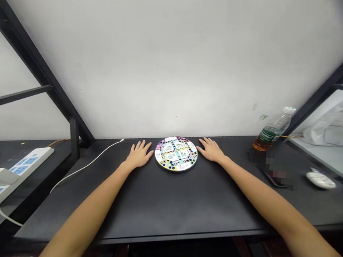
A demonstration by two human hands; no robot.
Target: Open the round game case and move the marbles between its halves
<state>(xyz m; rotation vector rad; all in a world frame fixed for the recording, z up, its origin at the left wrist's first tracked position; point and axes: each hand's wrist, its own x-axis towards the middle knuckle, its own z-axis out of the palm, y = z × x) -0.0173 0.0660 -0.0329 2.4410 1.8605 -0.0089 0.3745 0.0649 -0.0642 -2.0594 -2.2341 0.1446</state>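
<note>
A round, colourfully patterned game board lies flat on the black desk, close to the white wall. My left hand rests palm down on the desk just left of the board, fingers stretched out and slightly spread. On the other side, my right hand lies flat with fingers spread, its fingertips close to the board's rim. Neither hand holds anything.
A plastic bottle with brown liquid stands at the right, a white mouse farther right. A white cable runs across the desk's left part. A white power strip lies on the lower left surface. Black frame bars rise on both sides.
</note>
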